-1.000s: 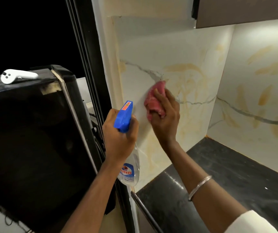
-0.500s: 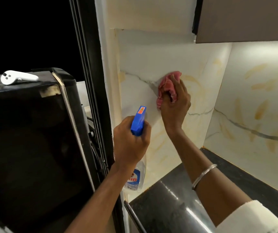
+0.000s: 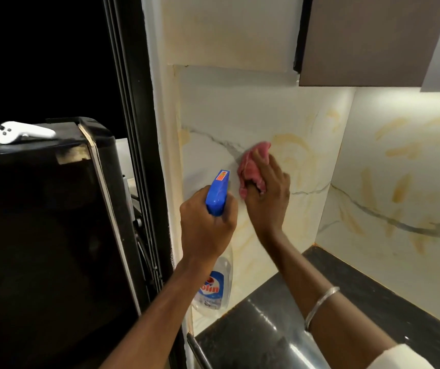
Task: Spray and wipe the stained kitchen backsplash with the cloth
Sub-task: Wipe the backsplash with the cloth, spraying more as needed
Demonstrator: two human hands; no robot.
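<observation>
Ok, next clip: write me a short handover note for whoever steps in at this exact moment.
Left hand: gripping the spray bottle, nozzle aimed at the backsplash.
Right hand: pressing the pink cloth flat on the side panel, by the grey vein.
Done: part of this panel looks wiped around the cloth.
Left: yellow smears to the right of and below the cloth, plus the streaks on the adjoining panel above the dark countertop.

My left hand [image 3: 207, 227] covered the neck and trigger of the spray bottle [image 3: 215, 286], and my wrist hid part of its label, so the name did not read whole. My right hand [image 3: 266, 194] hid much of the pink cloth [image 3: 250, 166]. The picture's edge cut off my white sleeve [image 3: 410, 358], the cabinet [image 3: 373, 41] and the counter [image 3: 253, 339].
</observation>
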